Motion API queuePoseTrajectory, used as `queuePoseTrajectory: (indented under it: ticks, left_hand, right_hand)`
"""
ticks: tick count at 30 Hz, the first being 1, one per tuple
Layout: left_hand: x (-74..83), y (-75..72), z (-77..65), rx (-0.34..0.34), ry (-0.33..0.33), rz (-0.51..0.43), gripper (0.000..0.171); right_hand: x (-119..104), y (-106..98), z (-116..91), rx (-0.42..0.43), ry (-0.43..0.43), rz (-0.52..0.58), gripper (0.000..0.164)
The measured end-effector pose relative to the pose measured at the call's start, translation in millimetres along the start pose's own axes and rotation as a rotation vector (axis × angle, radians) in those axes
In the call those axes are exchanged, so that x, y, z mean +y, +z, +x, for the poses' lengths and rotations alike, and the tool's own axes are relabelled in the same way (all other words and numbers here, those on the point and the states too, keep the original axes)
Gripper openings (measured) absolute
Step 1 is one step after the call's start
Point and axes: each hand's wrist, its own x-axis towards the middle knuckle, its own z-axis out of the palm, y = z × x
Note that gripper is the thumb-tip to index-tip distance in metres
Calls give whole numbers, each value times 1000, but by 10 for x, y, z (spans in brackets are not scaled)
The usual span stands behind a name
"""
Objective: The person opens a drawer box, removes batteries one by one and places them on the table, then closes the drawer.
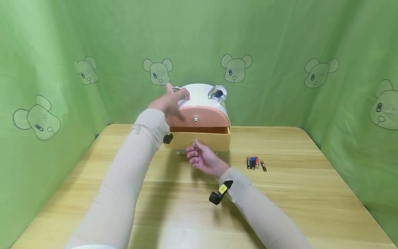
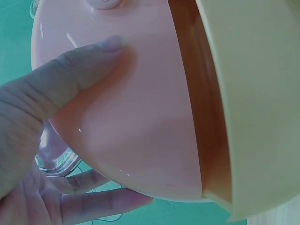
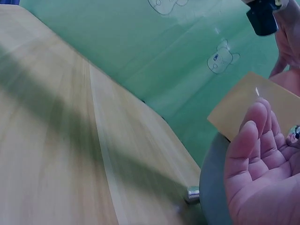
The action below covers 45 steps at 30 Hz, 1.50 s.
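Observation:
A small storage box with a white domed top (image 1: pixel 197 90) and silver ears stands at the far side of the table. Its pink upper drawer front (image 1: pixel 205 116) is flush, while the yellow lower drawer (image 1: pixel 178 140) sticks partway out. My left hand (image 1: pixel 168 102) rests against the box's upper left, beside the ear. In the left wrist view, the straight thumb (image 2: pixel 79 70) lies over the pink front, and other fingers extend past the curved edge. My right hand (image 1: pixel 206 159) pinches the lower drawer's silver knob (image 3: pixel 294 134) between thumb and fingers. The drawer's inside is mostly hidden.
Several batteries (image 1: pixel 253 163) lie on the wooden table (image 1: pixel 280 197) to the right of the box. Green curtains (image 1: pixel 199 38) with bear-face prints enclose the back and sides. A black wrist camera (image 1: pixel 217 195) hangs off my right wrist.

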Motion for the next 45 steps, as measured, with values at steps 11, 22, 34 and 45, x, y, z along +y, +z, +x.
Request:
queuePoseTrajectory:
  ticks: [11, 22, 34, 45]
  left_hand:
    - [-7, -11, 31, -6, -1, 15, 77]
    - [-3, -15, 33, 1, 6, 23, 75]
    - [16, -23, 24, -1, 5, 40, 76]
    - [10, -19, 18, -5, 5, 40, 75]
  right_hand:
    - [-50, -50, 93, 36, -16, -47, 49]
    - [-102, -101, 177, 44, -14, -43, 47]
    - [-114, -126, 210, 71, -8, -52, 47]
    - [-102, -140, 212, 72, -11, -46, 48]
